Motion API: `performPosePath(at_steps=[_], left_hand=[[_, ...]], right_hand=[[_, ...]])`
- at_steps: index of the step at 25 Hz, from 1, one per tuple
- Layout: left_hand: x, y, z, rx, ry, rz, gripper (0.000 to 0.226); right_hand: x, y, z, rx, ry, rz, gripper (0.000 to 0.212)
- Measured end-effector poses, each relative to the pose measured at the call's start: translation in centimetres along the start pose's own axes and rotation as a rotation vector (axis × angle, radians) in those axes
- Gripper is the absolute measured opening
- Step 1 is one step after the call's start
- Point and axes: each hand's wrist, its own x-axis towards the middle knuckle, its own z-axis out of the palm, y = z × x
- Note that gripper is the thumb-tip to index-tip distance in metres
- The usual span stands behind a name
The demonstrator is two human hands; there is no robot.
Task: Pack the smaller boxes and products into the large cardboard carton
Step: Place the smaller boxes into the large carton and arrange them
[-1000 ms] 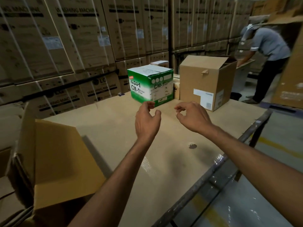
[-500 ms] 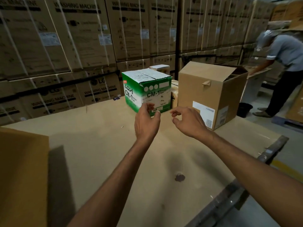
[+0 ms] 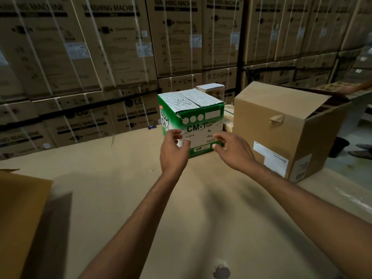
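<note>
Box (image 3: pixel 198 121) in green marked CM-1 mid-frame on desk (image 3: pixel 120 188), left grip (image 3: pixel 174 152) and right grip (image 3: pixel 231 152) spread at its front face, contact unclear

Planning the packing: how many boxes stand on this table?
3: green box at centre; open brown carton to its right; small white-topped box behind it. More may be hidden.

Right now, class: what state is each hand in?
Left hand: open, holding nothing, at the green box.
Right hand: open, holding nothing.
</note>
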Motion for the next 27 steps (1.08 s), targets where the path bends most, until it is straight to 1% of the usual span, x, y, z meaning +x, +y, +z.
performPosePath(at_steps=[4,9,15,16,19,21,22,24,27], left_hand=[[4.8,-0.6,2.9,-0.033,-0.015,-0.069,0.034],[13.0,-1.0,7.7,-0.061,-0.003,-0.178,0.042],[21.8,-3.6,13.7,-0.049,0.068,-0.269,0.079],[22.8,-4.2,14.4,-0.06,0.084,-0.291,0.079],[25.2,-5.8,15.9,-0.095,0.077,-0.352,0.059],[26.8,-7.1,16.3,-0.112,0.082,-0.378,0.057],[27.4,-7.8,16.5,-0.123,0.089,-0.391,0.058],[28.2,-8.6,16.4,-0.185,0.095,-0.426,0.055],[28.1,-9.1,15.7,-0.301,0.125,-0.457,0.049]], right_hand=[[6.5,2.8,1.1,0.032,-0.022,0.044,0.054],[17.9,6.4,3.3,0.017,0.024,0.119,0.064],[28.8,10.8,7.4,0.084,0.12,0.226,0.074],[29.8,11.3,8.0,0.111,0.115,0.256,0.077],[32.8,13.1,10.2,0.195,0.108,0.344,0.086],[34.5,14.2,10.9,0.244,0.128,0.409,0.088],[35.1,14.6,10.9,0.285,0.128,0.452,0.084],[35.6,14.7,11.0,0.394,0.096,0.517,0.07],[35.2,13.9,10.7,0.522,0.095,0.505,0.063]])
